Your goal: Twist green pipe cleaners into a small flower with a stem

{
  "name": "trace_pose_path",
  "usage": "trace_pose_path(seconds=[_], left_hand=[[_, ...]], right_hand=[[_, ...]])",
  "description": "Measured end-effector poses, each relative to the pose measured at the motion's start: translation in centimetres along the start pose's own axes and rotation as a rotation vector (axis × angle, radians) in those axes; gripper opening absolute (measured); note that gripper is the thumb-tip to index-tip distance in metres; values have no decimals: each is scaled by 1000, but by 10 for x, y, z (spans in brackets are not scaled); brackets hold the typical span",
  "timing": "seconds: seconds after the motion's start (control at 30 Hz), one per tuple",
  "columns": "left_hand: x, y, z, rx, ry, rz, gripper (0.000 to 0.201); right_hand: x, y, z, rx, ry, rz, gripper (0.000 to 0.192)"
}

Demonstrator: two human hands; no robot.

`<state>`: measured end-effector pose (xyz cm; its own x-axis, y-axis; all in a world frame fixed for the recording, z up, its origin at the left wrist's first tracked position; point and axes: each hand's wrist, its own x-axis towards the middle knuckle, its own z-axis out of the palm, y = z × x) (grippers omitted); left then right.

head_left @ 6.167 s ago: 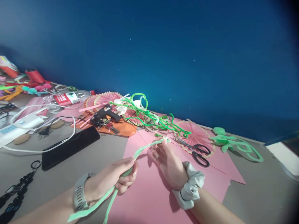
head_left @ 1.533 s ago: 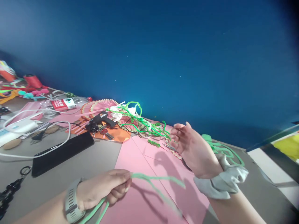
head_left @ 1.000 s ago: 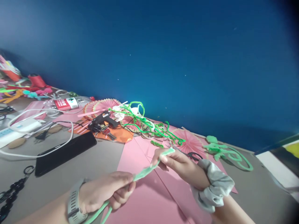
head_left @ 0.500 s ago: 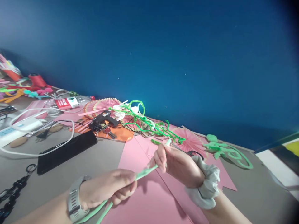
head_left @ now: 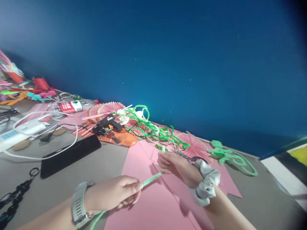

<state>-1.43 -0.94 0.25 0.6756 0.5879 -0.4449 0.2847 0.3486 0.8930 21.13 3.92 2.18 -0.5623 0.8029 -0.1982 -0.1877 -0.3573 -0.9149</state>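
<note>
A pale green pipe cleaner point(head_left: 151, 180) stretches between my two hands above pink paper sheets point(head_left: 140, 207). My left hand point(head_left: 117, 191), with a watch on its wrist, is closed around it, and the tail hangs down below the palm. My right hand point(head_left: 175, 164) pinches the other end, and a short tip sticks up above its fingers. A grey scrunchie sits on the right wrist. Just beyond the right hand lie scissors point(head_left: 184, 155) with dark handles, partly hidden. Bright green pipe cleaners point(head_left: 153, 127) lie in a tangle behind them.
A black glue gun point(head_left: 107, 123) rests on orange paper. A black phone point(head_left: 70, 156), a white power strip point(head_left: 21, 134) and a plastic bottle point(head_left: 72, 106) are on the left. Pale green shaped pipe cleaners point(head_left: 232, 156) lie at right. A blue wall point(head_left: 168, 64) stands behind.
My right hand has turned and shifted slightly left and down, so the scissors show more behind it. The pipe cleaner stays in both hands.
</note>
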Motion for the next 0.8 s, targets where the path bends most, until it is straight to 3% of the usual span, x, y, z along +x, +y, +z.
trace_pose_path(seconds=[0.2,0.4,0.53,0.67,0.8], left_hand=[[5,0,2,-194,50,15,35],[6,-1,13,-392,-61,72,32],[8,-2,18,-491,-148,141,28],[5,0,14,-536,-152,124,27],[2,-3,8,-624,-191,69,23]], right_hand=[[5,7,6,284,253,-161,35],[-3,0,34,568,548,-361,24],[-3,-4,41,586,724,-408,26],[5,6,37,551,805,-433,16],[8,19,32,490,757,-396,10]])
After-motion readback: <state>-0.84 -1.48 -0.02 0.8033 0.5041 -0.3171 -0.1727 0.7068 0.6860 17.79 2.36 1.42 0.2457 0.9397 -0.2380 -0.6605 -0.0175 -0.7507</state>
